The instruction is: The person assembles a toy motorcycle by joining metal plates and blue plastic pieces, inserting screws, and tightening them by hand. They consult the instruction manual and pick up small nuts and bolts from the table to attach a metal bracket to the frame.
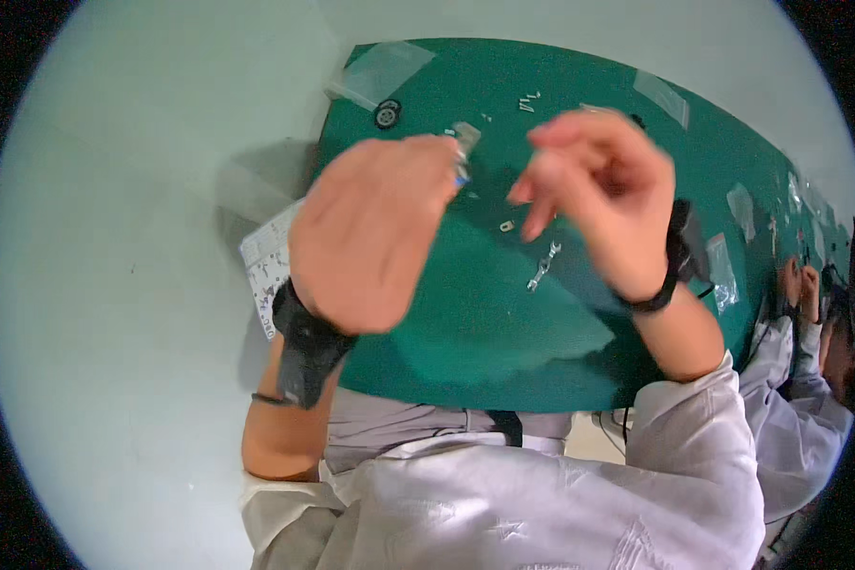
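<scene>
My left hand (375, 228) is closed, its back turned up. At its fingertips shows a small part with blue and silver on it (462, 177), mostly hidden by the hand and blurred. My right hand (613, 190) is lifted over the table to the right of it, fingers loosely bent and apart, with nothing visible in them. Motion smears both hands. Between and below them a small double-ended metal wrench (543, 266) lies on the green tabletop (503, 332). Just above the wrench is a small metal bracket-like piece (506, 226).
Black wheels (387, 114) and a clear plastic bag (389, 74) lie far left. Several screws (529, 102) sit at the back. More bags (722, 274) lie to the right. A printed sheet (268, 256) is beside my left wrist. Another person's hands (801, 287) are at the far right.
</scene>
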`<state>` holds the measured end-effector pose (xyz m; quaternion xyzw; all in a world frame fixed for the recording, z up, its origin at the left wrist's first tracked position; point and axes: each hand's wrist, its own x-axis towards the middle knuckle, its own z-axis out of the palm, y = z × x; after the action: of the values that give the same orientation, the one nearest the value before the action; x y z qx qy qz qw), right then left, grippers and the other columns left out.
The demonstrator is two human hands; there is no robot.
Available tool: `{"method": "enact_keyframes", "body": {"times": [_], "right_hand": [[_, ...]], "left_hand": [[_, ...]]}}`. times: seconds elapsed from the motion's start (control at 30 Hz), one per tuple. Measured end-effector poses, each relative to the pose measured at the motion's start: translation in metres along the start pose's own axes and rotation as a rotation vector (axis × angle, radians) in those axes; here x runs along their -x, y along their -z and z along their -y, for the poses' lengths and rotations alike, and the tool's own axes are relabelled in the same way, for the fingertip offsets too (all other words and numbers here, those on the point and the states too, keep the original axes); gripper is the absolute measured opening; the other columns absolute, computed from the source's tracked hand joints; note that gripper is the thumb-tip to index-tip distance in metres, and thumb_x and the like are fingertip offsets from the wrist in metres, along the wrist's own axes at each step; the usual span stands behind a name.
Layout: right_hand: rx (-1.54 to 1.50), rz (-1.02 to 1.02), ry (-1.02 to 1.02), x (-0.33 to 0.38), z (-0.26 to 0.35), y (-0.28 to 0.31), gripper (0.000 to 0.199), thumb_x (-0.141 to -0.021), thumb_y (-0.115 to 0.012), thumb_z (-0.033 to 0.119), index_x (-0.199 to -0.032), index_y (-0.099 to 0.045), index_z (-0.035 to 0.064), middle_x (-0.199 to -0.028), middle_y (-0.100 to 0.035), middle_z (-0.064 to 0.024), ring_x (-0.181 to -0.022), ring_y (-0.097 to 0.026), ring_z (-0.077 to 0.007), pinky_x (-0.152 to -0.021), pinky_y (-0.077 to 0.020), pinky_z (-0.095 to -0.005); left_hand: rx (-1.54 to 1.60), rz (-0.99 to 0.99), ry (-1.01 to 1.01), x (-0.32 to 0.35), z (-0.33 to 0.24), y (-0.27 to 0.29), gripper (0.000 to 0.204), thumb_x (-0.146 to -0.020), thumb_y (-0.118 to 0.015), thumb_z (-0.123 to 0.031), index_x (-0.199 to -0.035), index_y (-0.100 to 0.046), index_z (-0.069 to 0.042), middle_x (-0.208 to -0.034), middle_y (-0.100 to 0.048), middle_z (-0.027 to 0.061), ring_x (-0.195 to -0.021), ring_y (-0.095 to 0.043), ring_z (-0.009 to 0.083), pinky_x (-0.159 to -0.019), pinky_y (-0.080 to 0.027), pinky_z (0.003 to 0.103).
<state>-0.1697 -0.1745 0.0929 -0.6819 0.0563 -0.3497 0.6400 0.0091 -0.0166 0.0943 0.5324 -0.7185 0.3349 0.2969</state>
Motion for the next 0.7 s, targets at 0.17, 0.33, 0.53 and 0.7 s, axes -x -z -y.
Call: {"method": "enact_keyframes", "body": {"times": [0.17, 0.33, 0.53, 0.7], "right_hand": [[0.477, 0.082, -0.166, -0.053, -0.048, 0.066, 0.021, -0.099, -0.069, 0.020, -0.103, -0.074, 0.0006, -0.080, -0.074, -0.0065, -0.065, -0.065, -0.0093, -0.057, -0.0511, -0.0252], [0.745, 0.424, -0.003, -0.040, -0.099, 0.048, 0.014, -0.094, -0.072, 0.012, -0.101, -0.076, 0.0013, -0.087, -0.074, -0.0098, -0.076, -0.068, -0.0183, -0.071, -0.0534, -0.0333], [0.917, 0.446, 0.232, -0.050, -0.110, -0.003, 0.013, -0.088, -0.074, 0.018, -0.093, -0.077, 0.0067, -0.095, -0.074, -0.0114, -0.090, -0.072, -0.0326, -0.077, -0.0573, -0.0435], [1.030, 0.557, 0.178, -0.072, -0.134, -0.030, 0.011, -0.084, -0.076, 0.014, -0.093, -0.076, 0.0071, -0.094, -0.070, -0.0096, -0.088, -0.069, -0.0333, -0.078, -0.0561, -0.0432]], "left_hand": [[-0.019, -0.013, -0.023, 0.024, 0.014, -0.023, 0.029, -0.077, -0.081, 0.007, -0.103, -0.071, -0.002, -0.113, -0.073, 0.0143, -0.095, -0.072, 0.0317, -0.079, -0.058, 0.042], [-0.129, 0.165, 0.072, 0.072, 0.061, -0.032, 0.017, -0.084, -0.078, -0.001, -0.100, -0.073, -0.002, -0.109, -0.074, 0.0107, -0.094, -0.072, 0.0294, -0.081, -0.058, 0.041], [-0.173, 0.129, 0.089, 0.091, 0.076, -0.041, 0.023, -0.083, -0.073, -0.002, -0.105, -0.069, 0.001, -0.115, -0.071, 0.0124, -0.097, -0.070, 0.0317, -0.085, -0.057, 0.042], [-0.108, 0.221, 0.133, 0.080, 0.071, -0.040, 0.019, -0.084, -0.073, -0.002, -0.103, -0.070, 0.002, -0.114, -0.071, 0.0126, -0.099, -0.070, 0.0317, -0.084, -0.058, 0.041]]}}
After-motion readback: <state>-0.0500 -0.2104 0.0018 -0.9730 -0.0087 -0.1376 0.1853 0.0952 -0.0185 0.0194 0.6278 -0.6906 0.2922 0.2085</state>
